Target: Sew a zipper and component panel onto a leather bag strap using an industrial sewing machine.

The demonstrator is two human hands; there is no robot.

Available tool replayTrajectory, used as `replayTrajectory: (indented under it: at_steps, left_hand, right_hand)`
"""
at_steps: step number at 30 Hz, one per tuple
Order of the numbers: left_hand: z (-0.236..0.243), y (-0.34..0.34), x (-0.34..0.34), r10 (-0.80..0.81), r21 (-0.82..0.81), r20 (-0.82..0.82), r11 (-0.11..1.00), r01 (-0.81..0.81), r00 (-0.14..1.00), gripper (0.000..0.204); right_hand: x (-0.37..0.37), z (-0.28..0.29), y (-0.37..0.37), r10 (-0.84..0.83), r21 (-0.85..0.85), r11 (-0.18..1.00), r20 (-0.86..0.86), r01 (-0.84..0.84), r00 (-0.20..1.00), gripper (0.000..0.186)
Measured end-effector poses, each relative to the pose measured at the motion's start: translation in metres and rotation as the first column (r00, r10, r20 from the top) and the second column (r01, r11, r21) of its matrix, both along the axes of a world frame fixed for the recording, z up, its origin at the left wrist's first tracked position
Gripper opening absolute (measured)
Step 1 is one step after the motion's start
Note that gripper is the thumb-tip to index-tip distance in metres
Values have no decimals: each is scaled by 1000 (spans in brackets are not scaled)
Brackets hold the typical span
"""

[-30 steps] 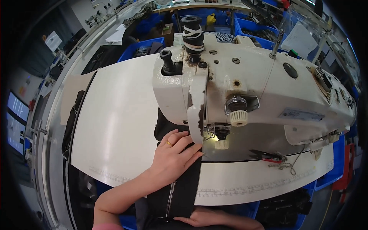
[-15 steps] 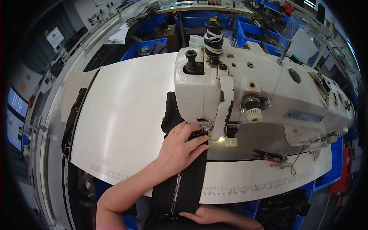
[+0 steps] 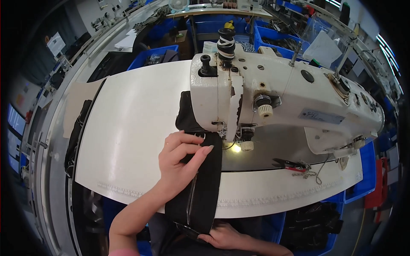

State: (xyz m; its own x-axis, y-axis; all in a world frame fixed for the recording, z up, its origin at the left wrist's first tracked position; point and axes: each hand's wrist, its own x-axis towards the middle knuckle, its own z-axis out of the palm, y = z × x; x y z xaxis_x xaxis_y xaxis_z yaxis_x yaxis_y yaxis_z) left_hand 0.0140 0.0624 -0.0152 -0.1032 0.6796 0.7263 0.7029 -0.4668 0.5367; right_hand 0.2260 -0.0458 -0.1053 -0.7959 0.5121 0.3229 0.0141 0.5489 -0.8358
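A long black fabric piece (image 3: 205, 187) with a metal zipper (image 3: 191, 196) down it lies on the white sewing table, its far part beside the sewing machine's head (image 3: 213, 98). My left hand (image 3: 181, 160) hovers over its middle, fingers curled and thumb apart from the index finger. Close to those fingertips is a silver ring-like metal part (image 3: 200, 136); whether they touch it is unclear. At the table's near edge my right hand (image 3: 224, 236) is closed on the fabric's near end, some fingers hidden. The needle is hard to make out near the lit lamp (image 3: 235, 148).
Red-and-black thread snips (image 3: 290, 165) lie right of the needle area, beside a loose grey cord (image 3: 317, 175). More black pieces (image 3: 77, 141) hang at the table's left edge. Blue bins (image 3: 361, 179) stand at the right and beyond the table.
My left hand has drawn back leftward from the needle area, and its thumb has parted from the fabric. The ring-like metal part now shows. My right hand keeps its hold; the view has shifted slightly.
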Motion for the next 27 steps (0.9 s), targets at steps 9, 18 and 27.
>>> replayTrajectory:
  at_steps: [9, 18, 27]
  left_hand:
    - [-68, -226, -3, 279, -481, 465, 877, -25, 840, 25]
    - [-43, -191, -2, 440, -633, 771, 454, 627, 460, 23]
    - [-21, -189, -2, 505, -597, 770, 354, 720, 390, 26]
  right_hand:
    - [12, 17, -16, -75, -492, 869, -43, 44, 996, 36]
    - [16, 23, -23, -286, -205, 936, 31, 286, 958, 29]
    - [26, 59, 20, -301, 791, 565, -69, 236, 951, 33]
